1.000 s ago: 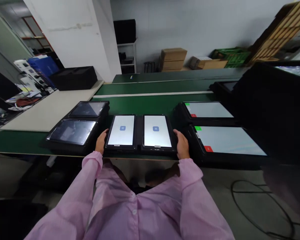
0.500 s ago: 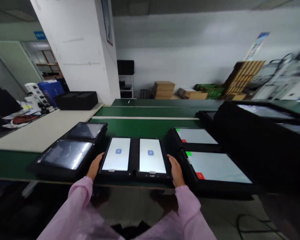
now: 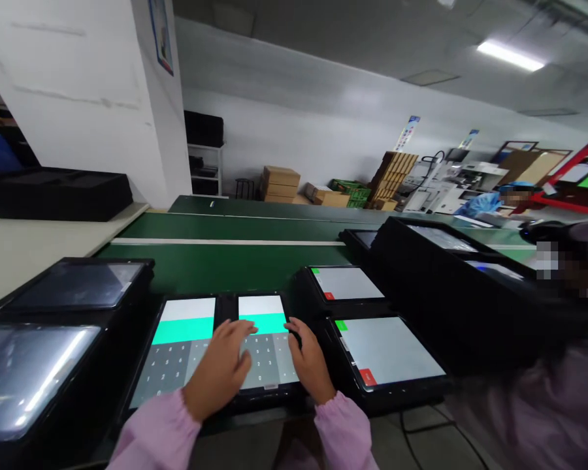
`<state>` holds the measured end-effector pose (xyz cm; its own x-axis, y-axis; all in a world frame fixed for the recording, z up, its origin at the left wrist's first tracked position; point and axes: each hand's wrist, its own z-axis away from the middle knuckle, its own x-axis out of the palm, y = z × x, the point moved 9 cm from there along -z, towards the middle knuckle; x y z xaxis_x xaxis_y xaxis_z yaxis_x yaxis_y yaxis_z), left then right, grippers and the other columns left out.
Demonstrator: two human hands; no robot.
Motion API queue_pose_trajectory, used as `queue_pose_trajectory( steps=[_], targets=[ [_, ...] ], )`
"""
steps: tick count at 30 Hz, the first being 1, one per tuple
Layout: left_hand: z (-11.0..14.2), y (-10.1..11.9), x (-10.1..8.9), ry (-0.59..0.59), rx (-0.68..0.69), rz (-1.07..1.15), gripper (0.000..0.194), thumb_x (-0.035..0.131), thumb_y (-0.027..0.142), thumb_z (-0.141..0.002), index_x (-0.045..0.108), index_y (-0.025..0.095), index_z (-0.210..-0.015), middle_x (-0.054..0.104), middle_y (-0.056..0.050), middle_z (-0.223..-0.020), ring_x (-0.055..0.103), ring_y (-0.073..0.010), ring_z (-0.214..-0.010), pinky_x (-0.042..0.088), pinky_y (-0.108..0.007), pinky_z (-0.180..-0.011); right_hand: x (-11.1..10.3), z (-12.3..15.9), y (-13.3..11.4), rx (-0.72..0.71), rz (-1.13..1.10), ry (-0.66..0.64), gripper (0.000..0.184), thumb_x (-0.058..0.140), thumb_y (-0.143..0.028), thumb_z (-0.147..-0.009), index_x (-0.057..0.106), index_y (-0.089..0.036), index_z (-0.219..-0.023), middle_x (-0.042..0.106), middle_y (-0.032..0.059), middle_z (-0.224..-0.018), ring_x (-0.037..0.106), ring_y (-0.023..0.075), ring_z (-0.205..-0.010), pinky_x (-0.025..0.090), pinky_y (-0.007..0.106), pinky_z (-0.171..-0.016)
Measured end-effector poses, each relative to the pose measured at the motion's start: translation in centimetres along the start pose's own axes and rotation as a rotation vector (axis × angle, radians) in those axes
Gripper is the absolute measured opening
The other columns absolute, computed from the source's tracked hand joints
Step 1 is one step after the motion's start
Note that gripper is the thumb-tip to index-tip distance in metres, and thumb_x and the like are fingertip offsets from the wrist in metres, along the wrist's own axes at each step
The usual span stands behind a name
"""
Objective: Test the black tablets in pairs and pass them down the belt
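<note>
Two tablets lie side by side in a black tray at the near edge of the green bench. The left tablet [image 3: 174,352] and the right tablet [image 3: 264,343] each show a green band over a number keypad. My left hand [image 3: 220,375] rests over the gap between them, fingers stretched out onto the right tablet's keypad. On the right tablet's right edge sits my right hand [image 3: 308,362], fingers spread on the screen. Neither hand holds anything.
Dark-screened tablets in black trays [image 3: 73,287] sit to the left. To the right are lit tablets [image 3: 387,349] with green and red corner marks, then a stack of black trays [image 3: 436,274]. A co-worker's sleeve [image 3: 543,405] is at far right. Cardboard boxes [image 3: 279,184] stand by the back wall.
My view swung up and to the right. Both hands left the tray's sides and came onto the screens. The tablets switched from a white screen with a blue icon to a keypad.
</note>
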<state>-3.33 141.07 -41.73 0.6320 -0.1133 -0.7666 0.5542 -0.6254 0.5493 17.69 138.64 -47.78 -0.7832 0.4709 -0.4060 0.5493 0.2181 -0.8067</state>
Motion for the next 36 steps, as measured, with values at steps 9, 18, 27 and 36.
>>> queue_pose_trajectory(
  steps=[9, 18, 27, 36],
  targets=[
    [-6.1, 1.3, 6.7, -0.185, 0.199, -0.259, 0.046, 0.042, 0.007, -0.082, 0.055, 0.014, -0.125, 0.063, -0.012, -0.127, 0.042, -0.0294, -0.136, 0.024, -0.055, -0.118, 0.6, -1.7, -2.2, -0.233, 0.249, -0.091, 0.030, 0.041, -0.016, -0.093, 0.055, -0.018, -0.119, 0.065, 0.0109, -0.115, 0.059, 0.0259, -0.110, 0.046, 0.052, -0.101],
    [-5.5, 1.8, 7.4, -0.165, 0.212, -0.216, 0.048, 0.043, 0.007, -0.081, 0.055, 0.018, -0.126, 0.064, -0.009, -0.125, 0.039, -0.0270, -0.138, 0.021, -0.055, -0.119, 0.0, -1.5, -2.4, -0.261, 0.251, -0.029, 0.028, 0.040, -0.020, -0.097, 0.052, -0.018, -0.122, 0.063, 0.0117, -0.118, 0.056, 0.0260, -0.115, 0.045, 0.053, -0.102],
    [-3.2, 0.2, 3.0, -0.072, 0.078, -0.170, 0.047, 0.039, 0.004, -0.082, 0.056, 0.020, -0.123, 0.064, -0.006, -0.125, 0.042, -0.0236, -0.136, 0.026, -0.052, -0.119, -0.1, -1.2, -1.9, -0.181, 0.205, -0.050, 0.027, 0.041, -0.023, -0.098, 0.054, -0.019, -0.121, 0.061, 0.0120, -0.123, 0.055, 0.0262, -0.120, 0.043, 0.054, -0.107],
    [0.5, -0.7, 1.6, -0.096, 0.068, -0.182, 0.055, 0.041, 0.005, -0.083, 0.050, 0.021, -0.134, 0.062, -0.006, -0.129, 0.039, -0.0231, -0.139, 0.024, -0.052, -0.121, 4.3, 2.3, -6.0, -0.301, 0.252, -0.348, 0.030, 0.042, -0.017, -0.096, 0.055, -0.018, -0.123, 0.061, 0.0113, -0.128, 0.049, 0.0264, -0.129, 0.039, 0.053, -0.112]
  ],
)
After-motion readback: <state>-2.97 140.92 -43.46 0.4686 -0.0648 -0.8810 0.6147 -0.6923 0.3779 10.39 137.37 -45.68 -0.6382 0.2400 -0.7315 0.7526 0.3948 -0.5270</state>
